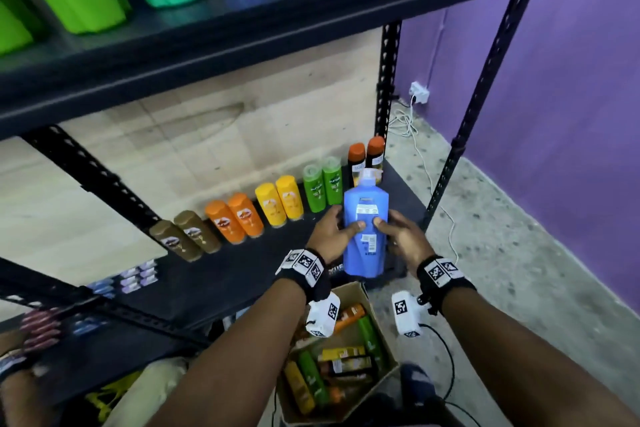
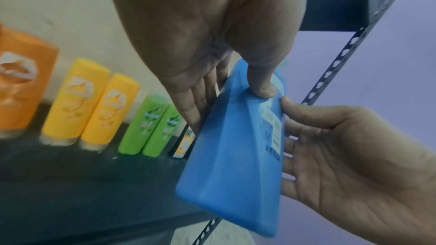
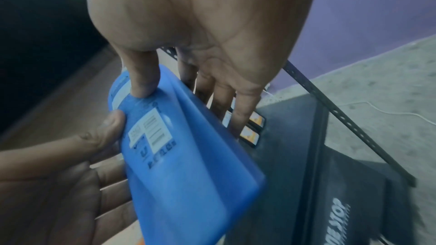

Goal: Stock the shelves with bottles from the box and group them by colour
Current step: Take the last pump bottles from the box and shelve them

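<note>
Head view: large blue bottle (image 1: 365, 229) held upright between both hands, above the front edge of the lower shelf (image 1: 214, 274), over the open box (image 1: 349, 291). Left hand (image 1: 332, 232) wrapped on one side, right hand (image 1: 398, 236) on the other, thumbs pressed on the back label, fingers curled behind. Pump top pointing away from the fingertips, toward the two orange-capped bottles (image 1: 366, 158) at the far end of the row.

Probably heavy if full, judging by bulk and the two-handed hold. Stiff moulded plastic, smooth and likely slippery; flat faces offering good purchase. Best held at the waist, where the thumbs sit, with one palm free to slide under the base. Pump neck likely the weak point, so not a handle.

Hard to make out: fill level, front label, pump nozzle blurred against the bottles beyond the fingertips. Left wrist view: fingers behind the bottle largely hidden, green bottles (image 2: 151, 128) and yellow bottles (image 2: 92, 107) just past them. Base cut from sight by the wrist straps. Box contents partly covered by the forearms. Upper shelf bottles cut off at the frame top.
</note>
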`<state>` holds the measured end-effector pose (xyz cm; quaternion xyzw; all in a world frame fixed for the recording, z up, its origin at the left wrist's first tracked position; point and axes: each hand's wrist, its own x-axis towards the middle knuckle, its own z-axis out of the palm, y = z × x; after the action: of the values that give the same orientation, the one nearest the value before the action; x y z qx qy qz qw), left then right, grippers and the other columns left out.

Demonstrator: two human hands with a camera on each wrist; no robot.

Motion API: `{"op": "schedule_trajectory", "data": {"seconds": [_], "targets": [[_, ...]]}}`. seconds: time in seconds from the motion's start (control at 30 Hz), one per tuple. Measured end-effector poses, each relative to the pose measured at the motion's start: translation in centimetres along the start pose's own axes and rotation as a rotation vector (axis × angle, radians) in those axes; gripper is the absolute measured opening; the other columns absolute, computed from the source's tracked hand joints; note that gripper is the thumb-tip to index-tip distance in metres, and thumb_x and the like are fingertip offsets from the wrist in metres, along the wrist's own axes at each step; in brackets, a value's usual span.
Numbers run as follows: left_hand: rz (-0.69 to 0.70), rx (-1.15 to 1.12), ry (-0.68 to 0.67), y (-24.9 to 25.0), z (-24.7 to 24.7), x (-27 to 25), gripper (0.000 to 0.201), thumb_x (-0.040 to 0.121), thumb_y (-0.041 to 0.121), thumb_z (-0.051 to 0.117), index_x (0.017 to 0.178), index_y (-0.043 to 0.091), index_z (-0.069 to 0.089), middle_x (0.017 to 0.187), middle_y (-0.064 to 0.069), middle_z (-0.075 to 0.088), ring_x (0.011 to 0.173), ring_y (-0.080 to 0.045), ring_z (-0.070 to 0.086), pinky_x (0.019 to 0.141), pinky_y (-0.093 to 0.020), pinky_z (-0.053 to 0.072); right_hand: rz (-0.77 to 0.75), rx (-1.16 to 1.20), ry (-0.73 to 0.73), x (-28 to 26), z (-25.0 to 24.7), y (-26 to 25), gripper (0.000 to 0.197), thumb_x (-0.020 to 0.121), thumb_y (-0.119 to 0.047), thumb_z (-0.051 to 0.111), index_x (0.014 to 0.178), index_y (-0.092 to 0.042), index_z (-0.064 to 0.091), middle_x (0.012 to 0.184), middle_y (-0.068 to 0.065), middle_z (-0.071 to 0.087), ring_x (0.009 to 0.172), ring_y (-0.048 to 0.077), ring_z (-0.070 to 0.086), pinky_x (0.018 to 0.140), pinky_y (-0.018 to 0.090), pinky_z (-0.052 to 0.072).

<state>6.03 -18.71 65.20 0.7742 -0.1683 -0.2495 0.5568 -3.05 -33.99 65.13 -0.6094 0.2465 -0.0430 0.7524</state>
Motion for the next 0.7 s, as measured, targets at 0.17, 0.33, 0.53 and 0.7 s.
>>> {"op": "schedule_trajectory", "data": {"seconds": [0.17,0.33,0.53,0.7], "targets": [[0.131,-0.006,-0.026,5.4,0.0,1.8,0.041,0.094,0.02,0.07,0.13,0.017,0.05,0.122,0.0,0.065,0.101,-0.007,0.066,0.083,-0.018,0.055,-0.144,-0.024,0.029,0.3,-1.3,-5.5,0.038,0.096,-0.013,0.066,0.133,-0.016,0.064,0.124,0.007,0.072,0.113,0.03,0.069,0.091,0.042,0.056],[0.277,0.025,-0.009,10.6,0.1,2.7,0.04,0.092,0.021,0.073,0.124,0.03,0.05,0.116,0.005,0.067,0.103,-0.012,0.066,0.092,-0.032,0.056,-0.305,-0.03,0.048,-1.0,-2.3,-10.6,0.036,0.097,-0.009,0.063,0.133,-0.013,0.064,0.122,0.007,0.073,0.11,0.025,0.07,0.078,0.03,0.058],[0.402,-0.002,0.023,16.6,0.3,2.1,0.048,0.092,0.024,0.072,0.135,0.028,0.05,0.117,-0.003,0.072,0.105,-0.016,0.069,0.093,-0.037,0.056,-0.467,-0.092,0.035,-2.5,-3.3,-16.3,0.036,0.099,-0.009,0.06,0.135,-0.014,0.061,0.124,0.005,0.072,0.112,0.023,0.07,0.092,0.042,0.058],[0.545,-0.072,0.051,22.5,0.2,0.5,0.049,0.094,0.021,0.07,0.139,0.026,0.051,0.122,0.001,0.071,0.11,-0.013,0.068,0.098,-0.04,0.055,-0.654,-0.092,0.049,-3.5,-3.6,-21.1,0.033,0.098,-0.014,0.063,0.131,-0.019,0.063,0.122,0.001,0.073,0.112,0.022,0.07,0.097,0.046,0.056]]}}
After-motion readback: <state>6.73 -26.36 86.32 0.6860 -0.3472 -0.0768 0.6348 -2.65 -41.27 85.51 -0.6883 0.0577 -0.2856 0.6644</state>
